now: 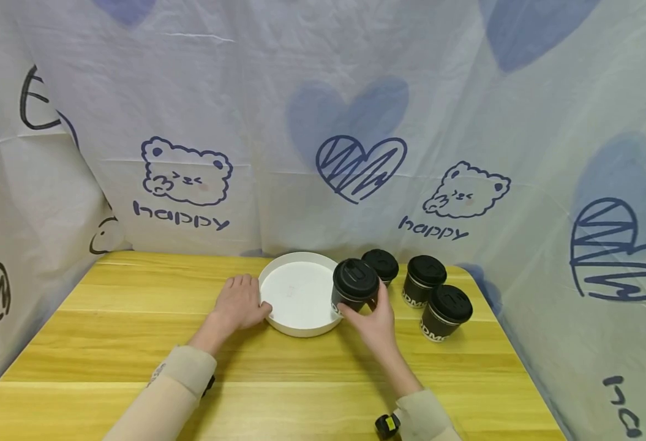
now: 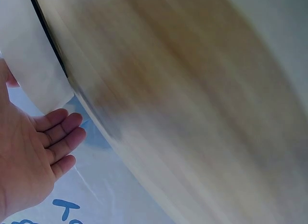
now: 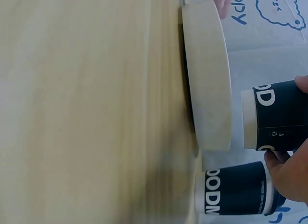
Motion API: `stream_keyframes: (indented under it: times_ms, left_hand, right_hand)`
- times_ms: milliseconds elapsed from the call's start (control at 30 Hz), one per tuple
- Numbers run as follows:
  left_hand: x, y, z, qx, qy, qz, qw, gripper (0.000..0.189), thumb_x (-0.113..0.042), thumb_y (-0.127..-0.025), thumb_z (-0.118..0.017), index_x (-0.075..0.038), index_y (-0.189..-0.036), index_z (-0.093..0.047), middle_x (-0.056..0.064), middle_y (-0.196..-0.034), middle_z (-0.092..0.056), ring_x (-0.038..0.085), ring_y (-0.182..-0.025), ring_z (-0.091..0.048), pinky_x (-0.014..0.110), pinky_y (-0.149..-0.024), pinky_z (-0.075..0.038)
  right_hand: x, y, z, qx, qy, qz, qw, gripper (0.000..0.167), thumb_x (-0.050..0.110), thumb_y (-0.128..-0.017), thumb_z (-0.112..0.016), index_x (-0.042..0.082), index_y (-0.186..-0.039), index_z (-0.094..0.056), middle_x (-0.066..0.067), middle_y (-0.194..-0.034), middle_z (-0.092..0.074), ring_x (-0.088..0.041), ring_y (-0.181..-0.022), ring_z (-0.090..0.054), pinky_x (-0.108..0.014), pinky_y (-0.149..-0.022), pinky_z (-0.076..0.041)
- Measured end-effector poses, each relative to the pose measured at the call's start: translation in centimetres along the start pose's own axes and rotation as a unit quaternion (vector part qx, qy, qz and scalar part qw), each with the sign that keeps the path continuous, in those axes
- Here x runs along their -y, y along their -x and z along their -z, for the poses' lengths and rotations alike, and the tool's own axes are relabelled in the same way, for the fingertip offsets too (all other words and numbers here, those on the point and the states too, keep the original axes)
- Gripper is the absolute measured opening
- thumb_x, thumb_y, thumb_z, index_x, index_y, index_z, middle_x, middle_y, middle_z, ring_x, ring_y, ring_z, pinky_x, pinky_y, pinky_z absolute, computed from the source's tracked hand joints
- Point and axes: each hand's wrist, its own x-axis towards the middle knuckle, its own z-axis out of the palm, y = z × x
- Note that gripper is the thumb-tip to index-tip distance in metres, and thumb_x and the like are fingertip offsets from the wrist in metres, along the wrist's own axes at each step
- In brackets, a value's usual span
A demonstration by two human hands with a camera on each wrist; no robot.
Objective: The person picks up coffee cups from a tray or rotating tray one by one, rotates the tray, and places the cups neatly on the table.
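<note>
A round white tray (image 1: pixel 300 331) with a low rim lies on the wooden table. My left hand (image 1: pixel 240 303) holds its left edge, thumb over the rim; in the left wrist view the fingers (image 2: pixel 62 137) lie outside the tray wall (image 2: pixel 36 55). My right hand (image 1: pixel 375 318) grips a black-lidded paper coffee cup (image 1: pixel 356 282) at the tray's right side. The right wrist view shows this cup (image 3: pixel 279 115) upright and raised, its base above table level. Behind and right of it stand three similar cups, one at the back (image 1: pixel 380 263), one further right (image 1: pixel 424 278) and one nearer (image 1: pixel 445 312).
The wooden table (image 1: pixel 108 343) runs back to a white printed cloth (image 1: pixel 278 202) that hangs behind it and at both sides. The standing cups are close to the table's right edge.
</note>
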Motion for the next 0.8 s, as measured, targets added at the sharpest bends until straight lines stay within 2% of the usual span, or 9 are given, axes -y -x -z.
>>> stream_keyframes:
  times_ms: [500,800]
  left_hand:
    - [0.0,-0.1,-0.1,0.008,0.000,0.005,1.0000,0.070,-0.045,-0.094,-0.054,0.016,-0.127,-0.053,0.027,-0.119,-0.058,0.044,-0.120,-0.053,0.055,-0.108,-0.040]
    - [0.0,0.0,-0.1,0.005,0.007,0.003,1.0000,0.070,-0.044,-0.092,-0.053,0.017,-0.126,-0.053,0.027,-0.118,-0.057,0.044,-0.119,-0.052,0.055,-0.108,-0.039]
  right_hand:
    - [-1.0,1.0,2.4,-0.025,-0.011,-0.003,0.9996,0.084,-0.001,-0.077,-0.088,0.005,-0.150,-0.046,-0.015,-0.139,-0.059,-0.028,-0.132,-0.054,-0.046,-0.115,-0.042]
    - [-1.4,1.5,3.7,-0.037,0.014,-0.039,0.9985,0.087,0.001,-0.078,-0.087,0.003,-0.152,-0.042,-0.017,-0.142,-0.056,-0.031,-0.135,-0.052,-0.044,-0.115,-0.041]
